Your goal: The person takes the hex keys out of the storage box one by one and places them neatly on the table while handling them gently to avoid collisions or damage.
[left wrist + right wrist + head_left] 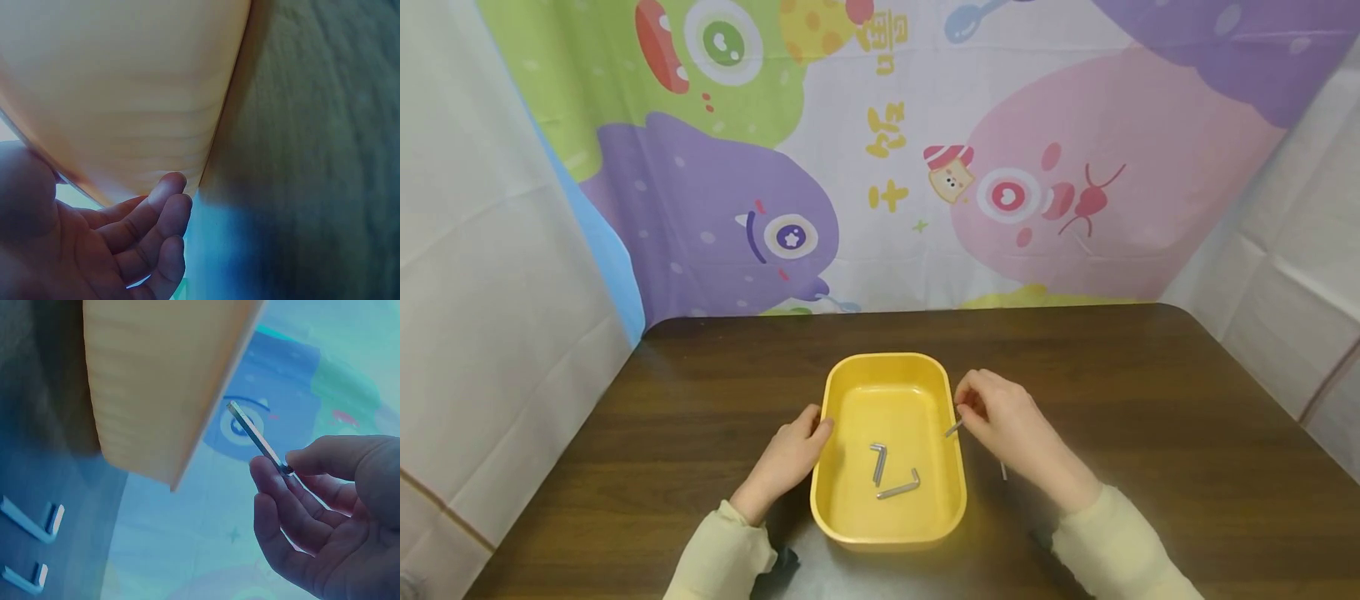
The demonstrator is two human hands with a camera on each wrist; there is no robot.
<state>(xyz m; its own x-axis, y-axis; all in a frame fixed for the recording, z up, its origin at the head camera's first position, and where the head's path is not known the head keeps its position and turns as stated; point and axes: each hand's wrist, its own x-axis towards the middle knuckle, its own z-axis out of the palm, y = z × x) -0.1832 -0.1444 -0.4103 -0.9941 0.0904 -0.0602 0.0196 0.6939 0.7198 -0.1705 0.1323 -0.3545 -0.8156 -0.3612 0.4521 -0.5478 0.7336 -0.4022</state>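
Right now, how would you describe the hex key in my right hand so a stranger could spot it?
On the dark table, find the yellow tray. At its right side, the right hand pinches a silver hex key, the only one held; the other keys lie loose.

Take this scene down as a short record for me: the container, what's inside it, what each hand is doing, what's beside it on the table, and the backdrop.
Container: yellow, round-cornered rectangular tray on a dark brown wood-grain table
Contents: silver L-shaped metal hex keys, at least two; exact count unclear
Left hand: grips the tray's left rim, fingers along outer wall
Right hand: pinches another hex key near the right rim
Beside tray: two more hex keys, right side
Backdrop: cartoon-printed cloth
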